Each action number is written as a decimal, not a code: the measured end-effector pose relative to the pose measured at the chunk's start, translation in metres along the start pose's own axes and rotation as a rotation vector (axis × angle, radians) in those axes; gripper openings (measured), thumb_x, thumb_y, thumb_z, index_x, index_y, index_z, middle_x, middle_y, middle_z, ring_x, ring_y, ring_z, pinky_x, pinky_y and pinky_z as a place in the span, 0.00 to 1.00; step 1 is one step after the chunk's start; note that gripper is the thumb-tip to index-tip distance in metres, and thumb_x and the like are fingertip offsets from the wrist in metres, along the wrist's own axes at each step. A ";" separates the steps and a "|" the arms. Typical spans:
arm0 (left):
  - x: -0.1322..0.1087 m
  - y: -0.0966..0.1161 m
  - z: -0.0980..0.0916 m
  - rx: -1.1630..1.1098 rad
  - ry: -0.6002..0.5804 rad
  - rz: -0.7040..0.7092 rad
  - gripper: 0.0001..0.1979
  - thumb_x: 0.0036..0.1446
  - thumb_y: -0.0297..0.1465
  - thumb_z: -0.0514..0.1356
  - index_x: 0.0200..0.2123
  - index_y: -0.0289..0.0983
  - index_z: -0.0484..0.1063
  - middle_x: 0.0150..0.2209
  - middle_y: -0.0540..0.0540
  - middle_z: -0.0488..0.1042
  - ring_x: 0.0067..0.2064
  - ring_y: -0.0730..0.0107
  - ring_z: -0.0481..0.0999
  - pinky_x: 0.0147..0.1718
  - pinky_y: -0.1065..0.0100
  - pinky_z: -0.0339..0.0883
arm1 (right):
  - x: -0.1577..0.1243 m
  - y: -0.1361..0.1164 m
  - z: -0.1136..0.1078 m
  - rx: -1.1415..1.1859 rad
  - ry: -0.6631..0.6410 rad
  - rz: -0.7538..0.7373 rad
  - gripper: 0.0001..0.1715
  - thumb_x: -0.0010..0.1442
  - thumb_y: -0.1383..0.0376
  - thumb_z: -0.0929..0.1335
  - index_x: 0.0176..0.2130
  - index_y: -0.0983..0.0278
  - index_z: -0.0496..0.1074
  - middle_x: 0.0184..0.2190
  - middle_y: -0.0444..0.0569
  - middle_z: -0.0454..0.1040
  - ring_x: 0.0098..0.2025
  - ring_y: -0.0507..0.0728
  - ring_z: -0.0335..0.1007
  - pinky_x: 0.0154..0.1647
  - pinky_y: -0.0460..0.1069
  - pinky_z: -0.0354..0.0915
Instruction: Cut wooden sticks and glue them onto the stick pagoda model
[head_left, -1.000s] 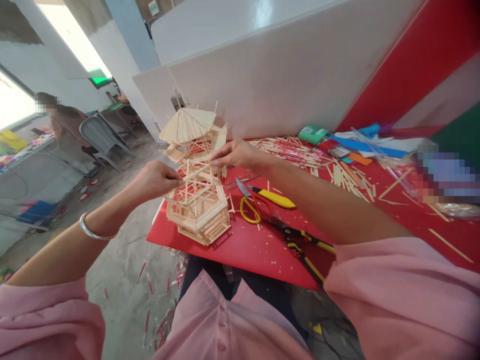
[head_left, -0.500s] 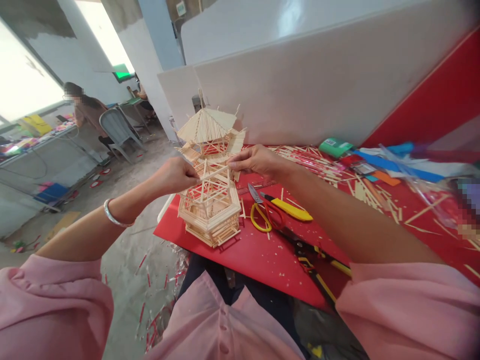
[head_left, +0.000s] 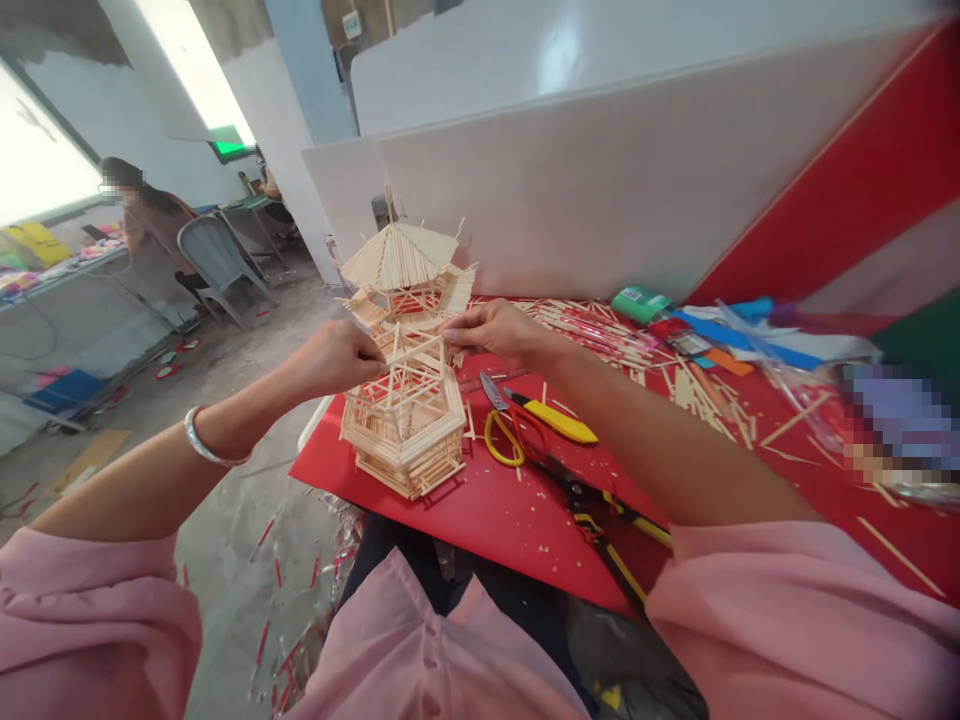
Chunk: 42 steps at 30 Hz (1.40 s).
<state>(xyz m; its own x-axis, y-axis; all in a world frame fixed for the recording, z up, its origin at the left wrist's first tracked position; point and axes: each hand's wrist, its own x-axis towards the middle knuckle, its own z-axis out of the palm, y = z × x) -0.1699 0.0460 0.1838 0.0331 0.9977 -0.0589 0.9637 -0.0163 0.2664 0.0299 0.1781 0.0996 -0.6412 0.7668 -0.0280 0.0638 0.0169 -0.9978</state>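
A pagoda model built of thin wooden sticks, with a pointed slatted roof (head_left: 399,255) and a six-sided railed base (head_left: 405,450), stands at the near left of the red table. My left hand (head_left: 337,357), a silver bangle on its wrist, pinches the left end of a wooden stick (head_left: 415,352) at the model's middle level. At that stick's right end, the fingers of my right hand (head_left: 495,332) are closed in a pinch, fingertips partly hidden. The stick lies across the open frame below the roof; whether it touches the frame I cannot tell.
Scissors (head_left: 504,430), a yellow utility knife (head_left: 559,418) and black-and-yellow cutters (head_left: 592,510) lie right of the model. Loose sticks (head_left: 705,400) and a green packet (head_left: 640,304) are farther back. A white panel (head_left: 570,200) stands behind. Another person (head_left: 154,220) sits far left.
The whole view has shifted, so the table and model appear slightly farther left. Both hands stay at the same stick, with only slight movement against the model.
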 end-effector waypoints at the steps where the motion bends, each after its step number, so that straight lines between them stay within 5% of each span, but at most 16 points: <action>1: 0.000 -0.001 0.000 0.000 0.002 0.007 0.11 0.48 0.30 0.59 0.18 0.33 0.74 0.15 0.55 0.55 0.22 0.78 0.51 0.24 0.67 0.49 | 0.000 0.000 -0.001 -0.012 -0.006 -0.002 0.08 0.49 0.62 0.78 0.29 0.63 0.80 0.23 0.43 0.76 0.25 0.48 0.67 0.31 0.47 0.67; 21: 0.002 -0.006 0.002 0.019 0.028 0.064 0.12 0.48 0.33 0.58 0.23 0.32 0.79 0.14 0.53 0.61 0.21 0.77 0.55 0.22 0.70 0.50 | -0.008 -0.004 0.000 0.005 -0.109 -0.055 0.05 0.58 0.64 0.73 0.36 0.63 0.79 0.25 0.43 0.76 0.26 0.48 0.66 0.28 0.44 0.64; 27: 0.001 -0.006 0.002 0.004 0.024 0.030 0.12 0.47 0.32 0.58 0.23 0.32 0.79 0.14 0.53 0.59 0.21 0.77 0.55 0.22 0.69 0.50 | 0.001 0.001 0.006 -0.073 -0.022 -0.089 0.08 0.52 0.62 0.76 0.29 0.65 0.77 0.21 0.41 0.72 0.23 0.47 0.61 0.28 0.46 0.62; 35: 0.001 -0.009 0.003 -0.021 0.026 0.041 0.11 0.48 0.33 0.58 0.21 0.33 0.78 0.15 0.54 0.58 0.21 0.77 0.54 0.24 0.68 0.49 | -0.001 0.004 0.003 -0.022 -0.013 -0.065 0.10 0.50 0.60 0.77 0.33 0.63 0.80 0.24 0.43 0.76 0.25 0.48 0.67 0.29 0.45 0.65; 42: -0.011 -0.023 -0.020 -0.082 0.090 0.081 0.09 0.48 0.35 0.63 0.25 0.36 0.79 0.15 0.53 0.65 0.22 0.76 0.60 0.25 0.67 0.50 | -0.025 -0.012 -0.006 -0.162 0.109 -0.002 0.09 0.56 0.60 0.74 0.32 0.63 0.79 0.26 0.45 0.77 0.24 0.47 0.68 0.26 0.43 0.64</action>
<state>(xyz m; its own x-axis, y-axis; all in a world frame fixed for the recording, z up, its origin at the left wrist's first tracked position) -0.1979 0.0372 0.1972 0.0827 0.9952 0.0520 0.9340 -0.0956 0.3443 0.0500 0.1628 0.1128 -0.5556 0.8314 -0.0108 0.1903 0.1145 -0.9750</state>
